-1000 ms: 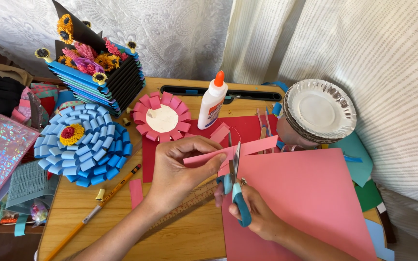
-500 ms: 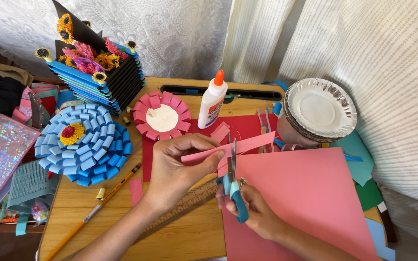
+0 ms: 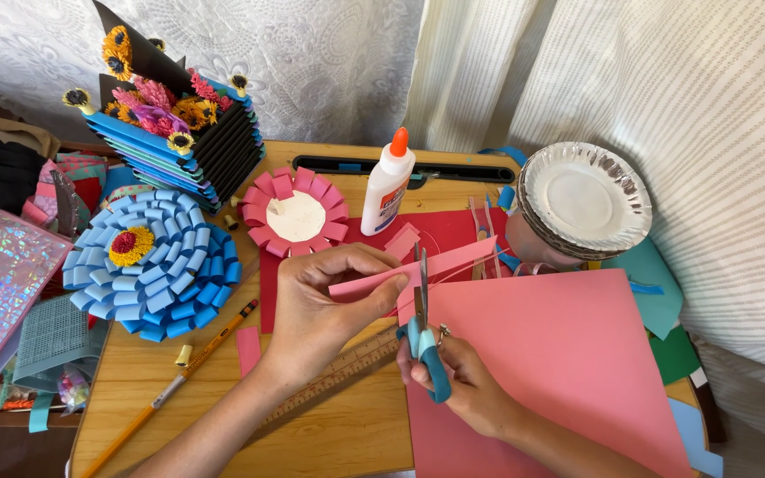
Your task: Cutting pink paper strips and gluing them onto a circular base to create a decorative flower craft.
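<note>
Pinching a pink paper strip (image 3: 405, 274) in my left hand (image 3: 325, 310), I hold it over the wooden table (image 3: 347, 434), near the middle. My right hand (image 3: 458, 385) grips teal-handled scissors (image 3: 424, 341), blades upright against the strip. A large pink sheet (image 3: 568, 372) lies right; a glue bottle (image 3: 387, 184) stands beyond.

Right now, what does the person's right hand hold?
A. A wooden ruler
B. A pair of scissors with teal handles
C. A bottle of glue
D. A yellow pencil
B: the right hand grips the scissors by their teal handles, blades up at the pink paper strip that the left hand pinches; the glue bottle, pencil and ruler lie untouched on the table.
</note>
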